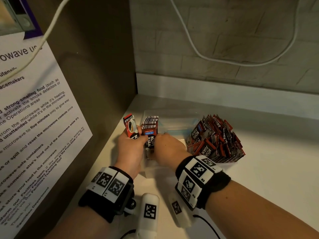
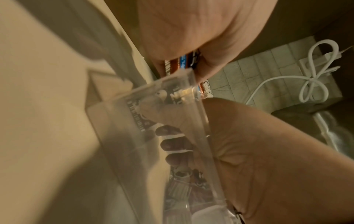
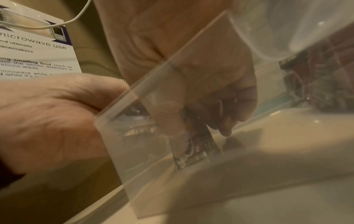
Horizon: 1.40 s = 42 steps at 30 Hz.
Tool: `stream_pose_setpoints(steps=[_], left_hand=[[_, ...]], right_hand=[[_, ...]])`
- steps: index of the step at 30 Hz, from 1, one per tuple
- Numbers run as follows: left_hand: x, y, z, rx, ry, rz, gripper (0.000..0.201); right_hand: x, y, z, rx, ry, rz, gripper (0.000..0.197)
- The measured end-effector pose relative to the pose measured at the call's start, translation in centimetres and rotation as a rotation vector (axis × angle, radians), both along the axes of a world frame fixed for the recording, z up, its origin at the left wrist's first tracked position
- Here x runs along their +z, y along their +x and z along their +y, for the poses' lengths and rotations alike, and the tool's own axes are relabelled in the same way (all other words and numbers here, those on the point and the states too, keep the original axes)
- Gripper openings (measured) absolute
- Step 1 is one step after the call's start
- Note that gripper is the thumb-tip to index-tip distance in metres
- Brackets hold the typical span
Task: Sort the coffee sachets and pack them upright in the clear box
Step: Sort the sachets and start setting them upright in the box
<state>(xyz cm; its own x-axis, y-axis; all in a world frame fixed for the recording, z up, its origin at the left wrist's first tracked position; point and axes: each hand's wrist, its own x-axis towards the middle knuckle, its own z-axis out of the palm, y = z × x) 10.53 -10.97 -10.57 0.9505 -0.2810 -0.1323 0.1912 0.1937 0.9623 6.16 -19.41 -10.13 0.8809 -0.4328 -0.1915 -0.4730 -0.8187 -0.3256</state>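
Stood upright at the left end of the clear rectangular plastic box point(image 1: 174, 125): a stack of dark red-and-black coffee sachets point(image 1: 150, 128), pinched by both hands, left point(image 1: 130, 149) and right point(image 1: 168, 149). Right of the box, on the pale surface point(image 1: 269, 171): a heap of loose red sachets point(image 1: 216, 138).

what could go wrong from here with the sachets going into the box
The left hand grips a red sachet while also steadying the Kopi Juan stack; the red one could slip in unsorted. When the right hand lets go inside the clear box, the stack may topple flat.
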Motion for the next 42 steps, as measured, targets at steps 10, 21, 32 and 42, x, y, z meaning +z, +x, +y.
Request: stream_pose_setpoints(steps=[10,21,32,42], left_hand=[[1.2,-0.1,0.7,-0.040,-0.058,0.013,0.035],[4.3,1.0,2.1,-0.016,-0.127,-0.015,0.019],[5.0,-0.6,0.4,-0.102,-0.136,-0.061,0.010],[4.8,0.6,1.5,-0.253,-0.162,0.001,0.011]], right_hand=[[0.9,-0.7,-0.5,-0.008,0.207,-0.080,0.027],[4.8,-2.4,-1.3,-0.220,0.475,-0.623,0.031],[6.6,-3.6,-0.8,-0.077,0.972,-0.544,0.015],[6.6,-3.6,-2.3,-0.316,1.270,-0.922,0.013]])
